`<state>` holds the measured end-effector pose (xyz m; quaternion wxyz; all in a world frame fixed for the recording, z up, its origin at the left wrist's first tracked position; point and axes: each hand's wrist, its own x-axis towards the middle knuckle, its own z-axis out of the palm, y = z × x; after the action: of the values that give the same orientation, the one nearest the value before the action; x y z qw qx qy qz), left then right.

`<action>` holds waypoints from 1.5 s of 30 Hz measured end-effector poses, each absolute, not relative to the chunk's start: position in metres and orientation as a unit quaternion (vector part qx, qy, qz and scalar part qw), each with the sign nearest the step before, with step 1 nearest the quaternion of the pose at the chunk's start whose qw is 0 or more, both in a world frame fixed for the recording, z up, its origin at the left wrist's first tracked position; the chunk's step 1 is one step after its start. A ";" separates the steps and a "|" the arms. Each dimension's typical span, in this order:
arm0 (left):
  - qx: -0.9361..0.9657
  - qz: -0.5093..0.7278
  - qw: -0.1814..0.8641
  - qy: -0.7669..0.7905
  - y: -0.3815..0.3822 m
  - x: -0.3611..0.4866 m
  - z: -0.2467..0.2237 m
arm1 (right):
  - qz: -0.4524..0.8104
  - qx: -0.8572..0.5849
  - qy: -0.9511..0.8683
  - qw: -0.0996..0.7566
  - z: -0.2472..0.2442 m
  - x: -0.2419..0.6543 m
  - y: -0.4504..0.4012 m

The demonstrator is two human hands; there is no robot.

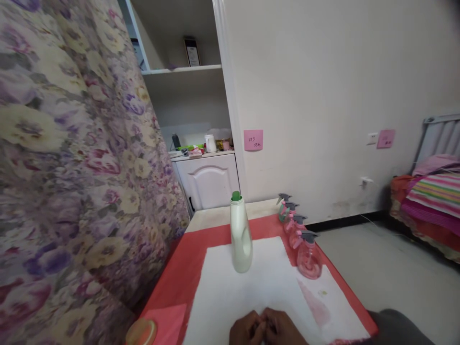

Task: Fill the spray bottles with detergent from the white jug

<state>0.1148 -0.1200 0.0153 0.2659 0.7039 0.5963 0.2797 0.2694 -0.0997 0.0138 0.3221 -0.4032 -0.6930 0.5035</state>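
Note:
My left hand [247,327] and my right hand [279,327] lie together on the white cloth at the front of the table. Both have curled fingers and touch at the knuckles and fingertips; nothing shows between them. Beyond them, a pale green detergent bottle [240,239] with a moulded handle and a green top stands upright, apart from both hands. To the right, several spray bottles run in a row towards the back; the nearest is a clear pink spray bottle [309,261] with a grey trigger head.
A red cover and white cloth [219,287] lie on the table. A round jar or lid [142,331] sits at the front left. Floral curtain [72,167] hangs left; a white cabinet [210,182] stands behind. Wall and bed [431,201] are right.

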 end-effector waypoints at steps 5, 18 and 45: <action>0.698 0.269 0.269 0.606 -0.123 0.117 0.023 | 0.520 -0.387 -0.687 0.328 0.015 0.272 -0.103; 0.679 0.272 0.281 0.621 -0.125 0.122 0.035 | 0.520 -0.387 -0.685 0.333 0.012 0.273 -0.102; 0.682 0.303 0.281 0.603 -0.125 0.123 0.032 | 0.512 -0.408 -0.684 0.320 0.022 0.276 -0.105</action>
<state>0.1226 -0.1254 0.0315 0.2814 0.6823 0.6028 0.3032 0.2761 -0.1050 0.0225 0.3202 -0.4085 -0.6841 0.5124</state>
